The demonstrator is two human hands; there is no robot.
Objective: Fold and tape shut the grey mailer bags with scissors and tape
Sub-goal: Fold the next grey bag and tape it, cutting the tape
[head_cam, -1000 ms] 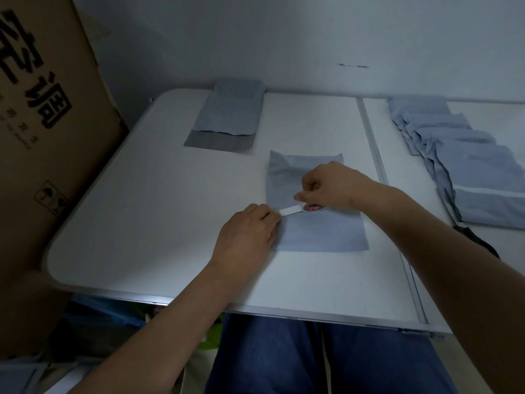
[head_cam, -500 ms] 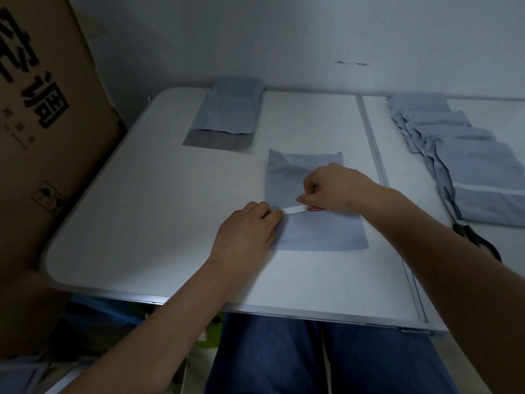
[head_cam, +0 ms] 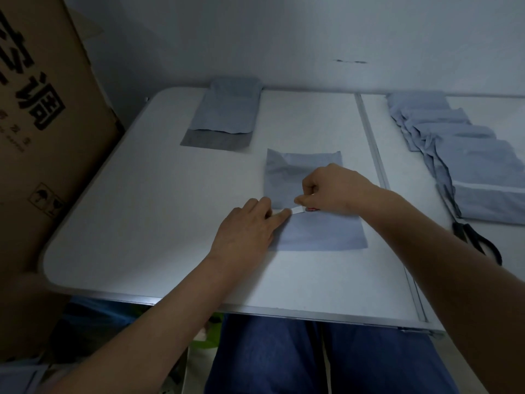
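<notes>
A grey mailer bag lies flat in the middle of the white table, its top part folded down. My right hand grips a small tape roll with a red core, mostly hidden under the fingers. A short white strip of tape runs from the roll to my left hand, whose fingertips press the strip's end onto the bag's left edge. Black scissors lie on the table at the right.
A folded grey bag lies at the back of the table. Several overlapping grey bags are spread at the right. A large cardboard box stands against the table's left side. A wall runs behind.
The hands have barely moved. The tape strip between them looks slightly shorter, with the right hand a little closer to the left.
</notes>
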